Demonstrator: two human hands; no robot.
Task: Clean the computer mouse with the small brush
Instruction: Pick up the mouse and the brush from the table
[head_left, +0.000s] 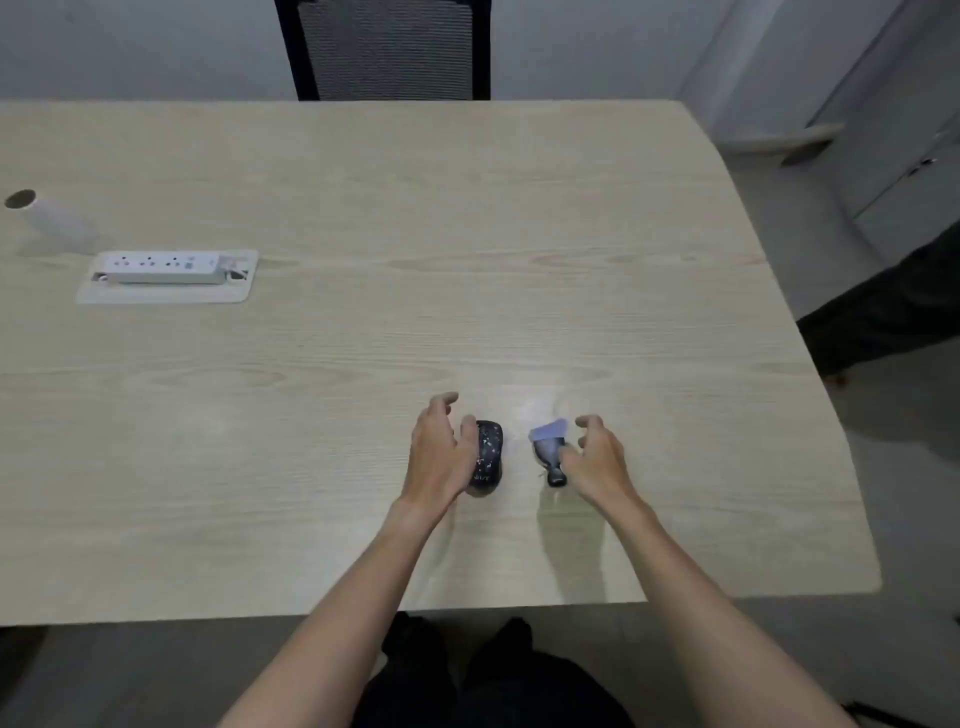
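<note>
While the mouse (487, 457) lies on the table (363, 338) under the spread fingers of the left hand (439, 452), the right hand (597, 460) curls loosely open beside the small brush (549, 451). A power strip (163, 267) sits in a recessed tray (166, 296). Whether either hand touches its object is unclear.

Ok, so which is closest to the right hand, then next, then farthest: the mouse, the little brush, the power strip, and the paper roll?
From the right hand:
1. Little brush, right beside its fingers, on the hand's left.
2. Mouse, further left, under the left hand.
3. Power strip, far off to the left, in its table recess.
4. Paper roll, farthest, at the table's far left edge.
</note>
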